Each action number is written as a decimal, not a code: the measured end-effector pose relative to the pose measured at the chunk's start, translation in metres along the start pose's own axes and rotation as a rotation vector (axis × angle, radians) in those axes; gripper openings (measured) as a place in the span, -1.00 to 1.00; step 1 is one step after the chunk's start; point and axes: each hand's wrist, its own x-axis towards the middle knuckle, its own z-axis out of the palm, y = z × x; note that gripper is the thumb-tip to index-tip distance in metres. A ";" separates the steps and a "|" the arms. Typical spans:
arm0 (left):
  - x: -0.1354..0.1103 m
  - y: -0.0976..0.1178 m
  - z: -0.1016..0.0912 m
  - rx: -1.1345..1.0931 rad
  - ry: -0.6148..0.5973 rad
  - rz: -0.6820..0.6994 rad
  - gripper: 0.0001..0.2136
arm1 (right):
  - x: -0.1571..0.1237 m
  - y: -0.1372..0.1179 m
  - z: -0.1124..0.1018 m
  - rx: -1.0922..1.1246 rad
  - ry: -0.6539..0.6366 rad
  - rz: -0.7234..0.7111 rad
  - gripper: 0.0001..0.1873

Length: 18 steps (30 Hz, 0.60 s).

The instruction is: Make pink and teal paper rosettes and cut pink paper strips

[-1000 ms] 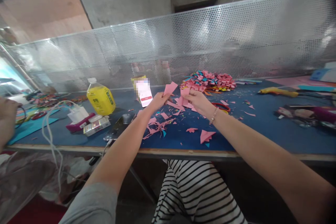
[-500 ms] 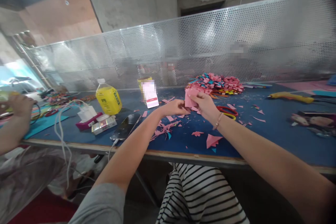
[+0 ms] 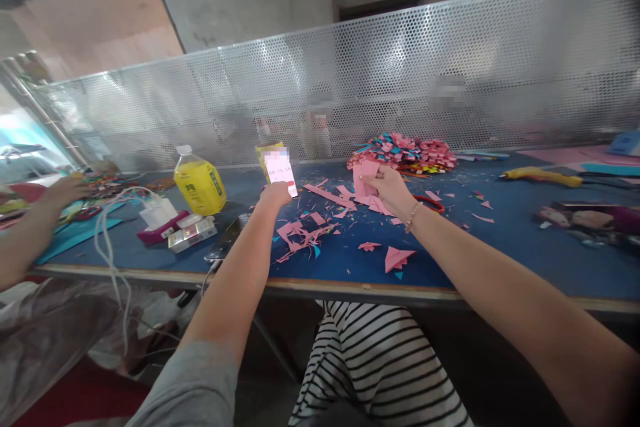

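Note:
My right hand (image 3: 386, 185) pinches a folded piece of pink paper (image 3: 366, 177) above the table, its thumb lying across the paper. Away to the left, my left hand (image 3: 278, 195) is at the lower part of a propped-up phone (image 3: 278, 172) whose lit screen shows running timer digits. Its fingers are mostly hidden by the back of the hand, so I cannot make out how they are held. Pink paper scraps (image 3: 306, 233) lie between the two hands. Behind my right wrist, the red handle of scissors (image 3: 431, 199) shows in part.
A pile of folded paper pieces (image 3: 407, 150) sits against the perforated metal screen (image 3: 370, 67). On the left are a yellow bottle (image 3: 200, 183), a tissue pack (image 3: 163, 217) and a dark phone (image 3: 225, 240) on a cable. A yellow glue gun (image 3: 543, 175) lies right. Another person's hand (image 3: 63, 197) works far left.
My left hand has left the pink paper and moved left to the lit phone, whose screen now shows timer digits. The right hand keeps holding the paper. The view has shifted slightly.

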 end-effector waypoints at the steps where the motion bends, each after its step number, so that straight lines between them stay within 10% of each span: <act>1: 0.001 0.002 0.003 0.016 -0.017 0.013 -0.88 | 0.000 -0.001 -0.001 -0.011 -0.014 0.017 -0.63; 10: -0.011 0.064 0.041 -0.179 -0.180 0.642 -0.72 | 0.002 -0.012 -0.009 -0.010 0.054 0.034 -0.71; 18: -0.017 0.063 0.036 -0.286 -0.336 0.507 -0.72 | 0.019 -0.003 -0.028 -0.163 0.065 -0.071 -0.72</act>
